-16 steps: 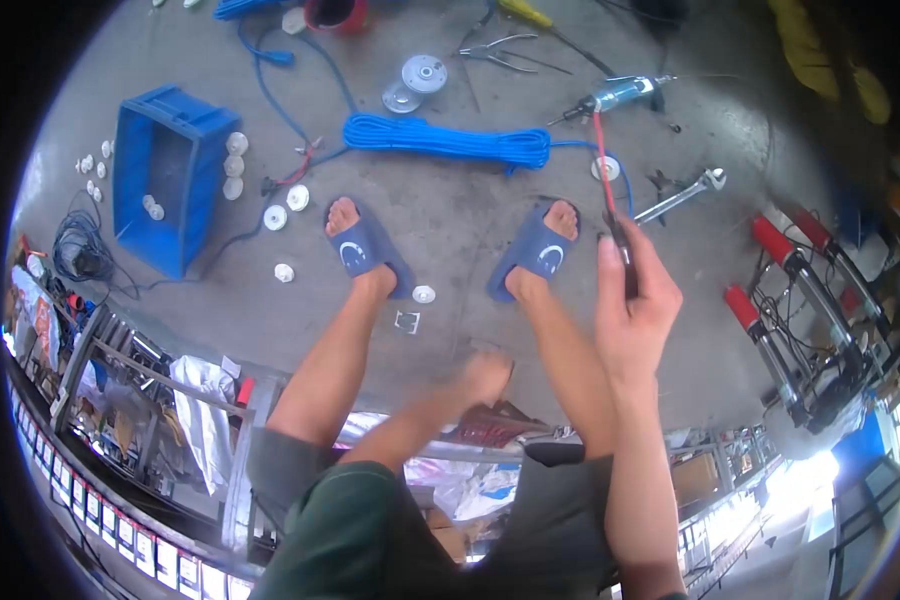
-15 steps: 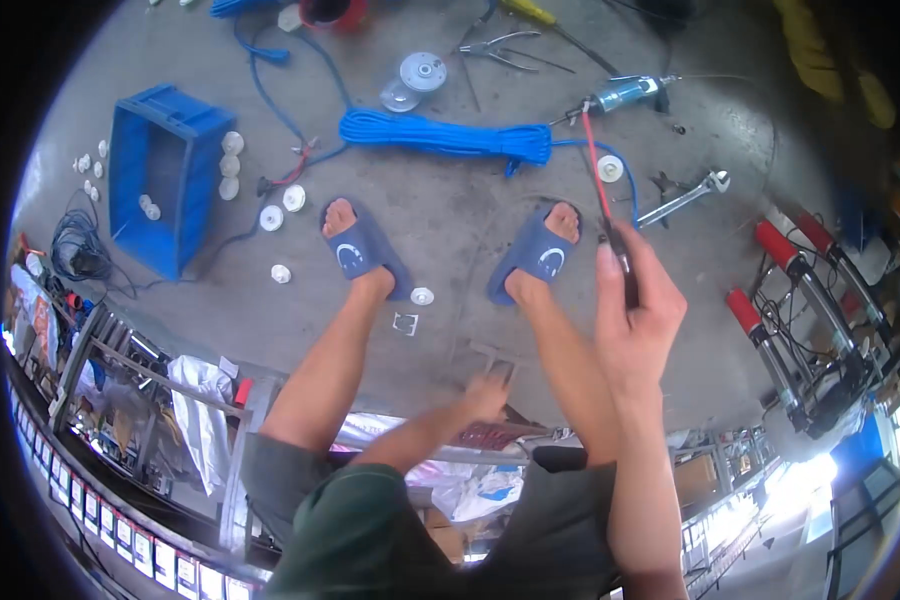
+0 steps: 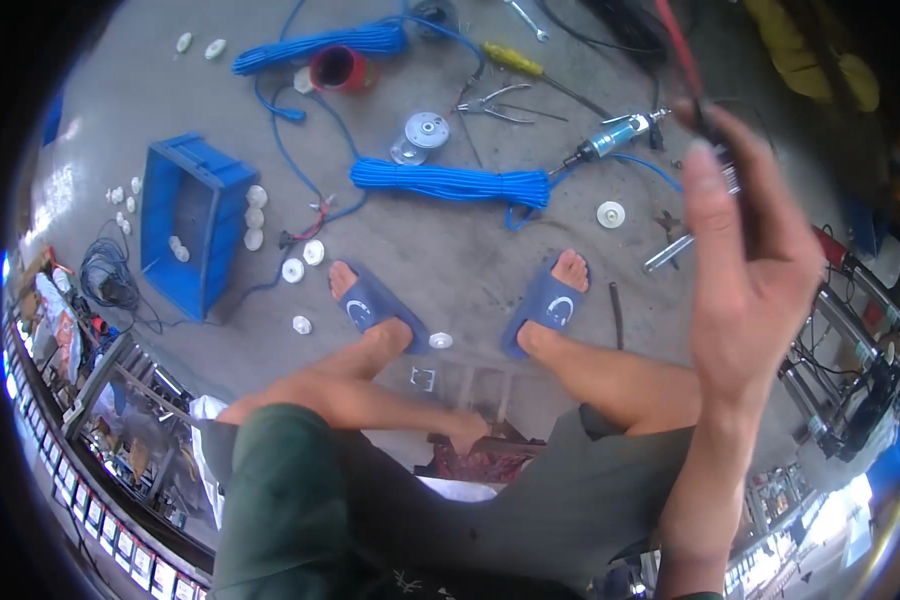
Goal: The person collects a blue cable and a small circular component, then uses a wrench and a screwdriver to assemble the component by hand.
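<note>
One bin: boxy blue plastic, ten o'clock.
Cord bundle: long blue strands, twelve.
Left hand: six o'clock; whether gripping, we cannot tell.
Right hand: three o'clock; we grip a slim red-and-dark tool, two o'clock.

The slim red-and-black tool in the right hand was cut off by the top edge and partly covered by the grip, a silver shaft on the floor vanished behind that hand, and the left hand was too blurred to show what it touched.
</note>
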A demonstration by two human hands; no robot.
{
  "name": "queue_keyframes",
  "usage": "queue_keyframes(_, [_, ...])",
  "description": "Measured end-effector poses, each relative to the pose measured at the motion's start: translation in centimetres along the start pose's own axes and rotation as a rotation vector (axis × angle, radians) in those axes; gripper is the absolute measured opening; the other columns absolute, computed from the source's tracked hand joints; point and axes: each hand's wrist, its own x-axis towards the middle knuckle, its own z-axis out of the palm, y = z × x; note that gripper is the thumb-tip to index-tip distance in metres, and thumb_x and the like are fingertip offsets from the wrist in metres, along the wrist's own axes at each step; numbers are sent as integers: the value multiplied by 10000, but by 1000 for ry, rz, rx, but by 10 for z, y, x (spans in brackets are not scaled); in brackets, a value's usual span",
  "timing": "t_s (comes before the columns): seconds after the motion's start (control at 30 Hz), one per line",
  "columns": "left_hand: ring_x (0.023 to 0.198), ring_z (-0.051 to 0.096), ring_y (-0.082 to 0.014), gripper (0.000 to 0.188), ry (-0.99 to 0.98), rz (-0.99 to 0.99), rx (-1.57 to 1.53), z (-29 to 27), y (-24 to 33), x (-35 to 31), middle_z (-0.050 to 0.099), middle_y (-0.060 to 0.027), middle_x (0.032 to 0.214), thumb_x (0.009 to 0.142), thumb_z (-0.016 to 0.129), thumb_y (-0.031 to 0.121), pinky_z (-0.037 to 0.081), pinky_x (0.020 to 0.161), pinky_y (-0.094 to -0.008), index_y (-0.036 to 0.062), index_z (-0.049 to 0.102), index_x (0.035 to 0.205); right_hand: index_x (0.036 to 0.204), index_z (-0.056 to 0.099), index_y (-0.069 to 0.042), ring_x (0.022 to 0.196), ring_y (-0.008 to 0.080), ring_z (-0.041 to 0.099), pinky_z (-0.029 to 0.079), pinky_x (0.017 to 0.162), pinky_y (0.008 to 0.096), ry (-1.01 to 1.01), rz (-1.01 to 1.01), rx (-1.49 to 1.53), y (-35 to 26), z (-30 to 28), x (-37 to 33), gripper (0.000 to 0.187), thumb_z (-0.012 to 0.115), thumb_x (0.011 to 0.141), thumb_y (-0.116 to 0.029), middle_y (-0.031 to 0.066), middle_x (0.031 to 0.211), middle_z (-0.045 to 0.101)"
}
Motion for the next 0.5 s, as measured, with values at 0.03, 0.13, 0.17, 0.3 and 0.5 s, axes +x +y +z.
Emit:
queue_keyframes(0.03, [902,723,-319,303,-128,42,85,-33,7,-11,722,-182,993,726,757,235,596,755,-441,68,771,978,1253,689,-32,748,26,508,388,659,172,46,-80,-32,3,-8,1,283,633,1008,-163,-25,929,668])
queue_keyframes(0.13, [828,710,-275,245,-551,-302,-235,-77,-18,-17,719,-161,889,754,693,200,599,760,-407,28,746,921,1278,689,-66,670,18,431,306,593,185,67,-294,-206,1,-28,-3,298,616,1024,-202,-53,790,574])
queue_keyframes(0.17, [764,685,-255,226,-385,-293,-221,-123,-4,-40,696,-157,810,768,663,193,581,691,-408,14,733,887,1287,689,-77,643,15,405,279,571,189,82,-335,-270,4,-40,-9,303,610,1029,-215,-63,744,543])
queue_keyframes(0.3, [612,605,-329,289,1114,-382,101,-306,3,-109,619,-202,670,878,600,249,487,599,-485,9,626,719,1296,686,-82,569,-13,347,197,504,175,244,-231,-58,-5,-69,-58,320,616,1024,-234,-72,709,512])
queue_keyframes(0.5, [1428,398,-394,865,1446,-1048,375,-386,-91,-142,479,-216,1494,792,779,478,345,1129,-597,42,436,1456,1113,706,21,691,40,521,411,598,207,138,-235,126,-45,-71,-101,205,687,962,-115,-24,800,628])
